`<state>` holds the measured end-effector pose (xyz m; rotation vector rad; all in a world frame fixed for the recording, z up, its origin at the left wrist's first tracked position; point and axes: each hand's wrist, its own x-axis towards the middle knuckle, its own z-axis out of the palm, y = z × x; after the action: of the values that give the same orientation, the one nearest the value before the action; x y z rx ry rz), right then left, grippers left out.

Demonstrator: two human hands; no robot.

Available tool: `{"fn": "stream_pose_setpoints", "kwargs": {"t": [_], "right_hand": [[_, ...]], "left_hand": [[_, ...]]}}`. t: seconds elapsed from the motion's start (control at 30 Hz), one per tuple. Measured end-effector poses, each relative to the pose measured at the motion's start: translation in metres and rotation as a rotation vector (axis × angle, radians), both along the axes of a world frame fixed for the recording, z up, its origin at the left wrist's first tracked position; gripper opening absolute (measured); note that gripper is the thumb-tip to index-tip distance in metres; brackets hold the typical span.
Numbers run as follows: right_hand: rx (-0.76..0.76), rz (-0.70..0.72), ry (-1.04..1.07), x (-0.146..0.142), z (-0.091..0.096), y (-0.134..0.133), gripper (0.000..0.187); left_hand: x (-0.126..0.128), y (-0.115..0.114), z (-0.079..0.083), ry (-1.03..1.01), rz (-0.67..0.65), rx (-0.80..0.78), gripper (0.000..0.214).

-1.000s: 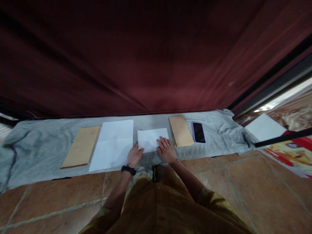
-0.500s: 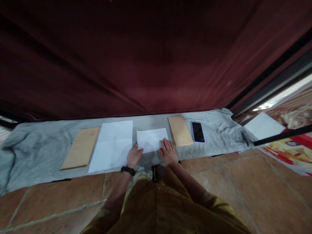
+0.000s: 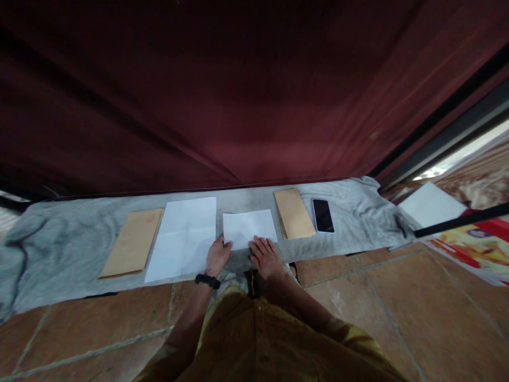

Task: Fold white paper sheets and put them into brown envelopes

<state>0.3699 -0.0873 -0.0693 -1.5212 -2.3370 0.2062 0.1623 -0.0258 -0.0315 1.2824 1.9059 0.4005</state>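
A small white sheet of paper (image 3: 248, 225), apparently folded, lies flat on the grey cloth in front of me. My left hand (image 3: 217, 257), with a black band on its wrist, grips the sheet's near left corner, thumb on top and fingers at the edge. Flat over the near edge, right of centre, lies my right hand (image 3: 267, 258), its fingers stretched out. Left of the small sheet is a larger white sheet (image 3: 185, 239) with a faint crease across it.
Brown envelopes lie at left (image 3: 133, 241) and right (image 3: 294, 215). A phone (image 3: 323, 216) rests beside the right one. Grey cloth (image 3: 353, 212) covers the narrow surface; a dark red curtain (image 3: 254, 116) hangs behind. A colourful box (image 3: 473, 244) stands at far right.
My right hand has slid left and nearer to me, from the small sheet's right end to its near edge. My left hand and the sheet stay almost in place.
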Motion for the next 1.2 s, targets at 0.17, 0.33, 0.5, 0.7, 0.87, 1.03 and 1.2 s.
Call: {"fn": "stream_pose_setpoints", "kwargs": {"t": [0.17, 0.33, 0.5, 0.7, 0.87, 1.03, 1.2], "right_hand": [[-0.007, 0.011, 0.006, 0.005, 0.002, -0.005, 0.046], [-0.022, 0.010, 0.059, 0.007, 0.006, -0.005, 0.045], [-0.029, -0.021, 0.110, -0.001, 0.007, -0.003, 0.044], [-0.068, -0.094, 0.102, -0.012, 0.007, -0.001, 0.043], [-0.078, -0.092, 0.050, -0.013, 0.009, 0.001, 0.041], [-0.079, -0.080, 0.039, -0.005, 0.008, 0.000, 0.039], [-0.054, -0.051, 0.112, 0.005, 0.008, -0.003, 0.035]], "left_hand": [[0.000, -0.001, -0.001, -0.139, 0.078, -0.030, 0.014], [0.003, -0.007, 0.011, -0.320, 0.153, -0.034, 0.019], [0.005, -0.022, 0.020, -0.496, 0.218, -0.017, 0.021], [0.013, -0.042, 0.017, -0.760, 0.326, 0.004, 0.027], [0.024, -0.056, 0.012, -0.882, 0.372, 0.001, 0.037], [0.029, -0.064, 0.013, -0.953, 0.377, -0.078, 0.039], [0.023, -0.046, 0.019, -0.940, 0.508, 0.010, 0.031]]}}
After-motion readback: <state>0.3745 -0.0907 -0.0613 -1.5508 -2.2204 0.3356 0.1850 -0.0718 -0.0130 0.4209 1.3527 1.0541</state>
